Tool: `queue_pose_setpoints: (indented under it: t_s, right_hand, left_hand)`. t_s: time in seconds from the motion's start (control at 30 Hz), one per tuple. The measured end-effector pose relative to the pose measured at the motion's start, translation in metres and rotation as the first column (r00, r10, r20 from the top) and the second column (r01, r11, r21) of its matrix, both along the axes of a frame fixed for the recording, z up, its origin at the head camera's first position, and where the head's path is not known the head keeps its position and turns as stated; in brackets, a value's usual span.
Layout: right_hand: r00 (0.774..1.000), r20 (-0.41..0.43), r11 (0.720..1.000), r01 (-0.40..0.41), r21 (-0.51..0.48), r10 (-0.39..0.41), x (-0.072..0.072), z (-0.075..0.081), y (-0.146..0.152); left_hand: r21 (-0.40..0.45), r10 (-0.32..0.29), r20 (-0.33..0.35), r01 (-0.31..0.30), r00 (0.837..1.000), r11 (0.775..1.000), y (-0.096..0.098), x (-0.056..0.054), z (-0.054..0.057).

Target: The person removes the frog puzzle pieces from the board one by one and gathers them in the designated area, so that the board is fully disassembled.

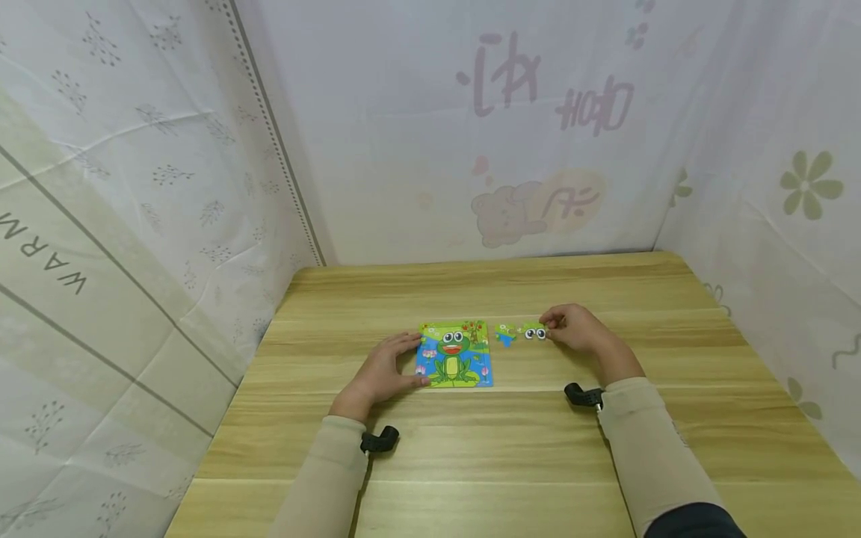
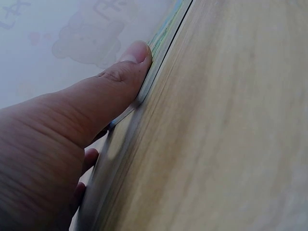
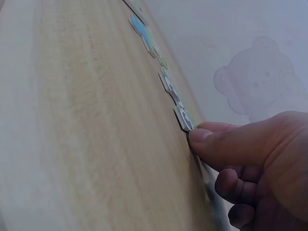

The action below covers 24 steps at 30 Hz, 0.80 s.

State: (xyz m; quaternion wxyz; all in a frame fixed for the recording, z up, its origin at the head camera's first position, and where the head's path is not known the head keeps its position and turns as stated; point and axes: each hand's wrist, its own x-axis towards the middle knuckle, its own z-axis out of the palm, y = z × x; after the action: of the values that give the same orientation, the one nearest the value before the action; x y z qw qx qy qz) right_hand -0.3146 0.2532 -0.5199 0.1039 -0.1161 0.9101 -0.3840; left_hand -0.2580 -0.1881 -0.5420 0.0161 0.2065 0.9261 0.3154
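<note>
A square frog puzzle board [image 1: 454, 355] lies flat on the table. My left hand [image 1: 383, 370] is at its left side, the thumb on the lower left corner and the fingertips along the upper left edge. In the left wrist view the thumb [image 2: 130, 65] rests against the board's edge. To the right of the board, my right hand [image 1: 581, 332] pinches the right end of a puzzle piece with two cartoon eyes [image 1: 534, 332]. In the right wrist view the thumb [image 3: 216, 142] is on that end. A green and blue puzzle piece [image 1: 506, 335] lies between the board and the eyes piece.
The wooden table [image 1: 484, 456] meets a white printed curtain [image 1: 403, 149] at its back edge, with more fabric hanging on both sides. A black wrist camera [image 1: 380, 440] sits on the left sleeve and another black camera [image 1: 582, 396] on the right.
</note>
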Motion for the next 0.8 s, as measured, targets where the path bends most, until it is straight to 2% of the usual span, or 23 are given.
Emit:
queue_pose_setpoints:
  t_s: [0.8]
  right_hand:
    - [1.0, 0.014, 1.0, -0.004, -0.013, 0.004, -0.0007, -0.0016, 0.003]
  left_hand:
    - [-0.015, -0.007, 0.025, 0.008, 1.0, 1.0, -0.0008, -0.0021, -0.0004]
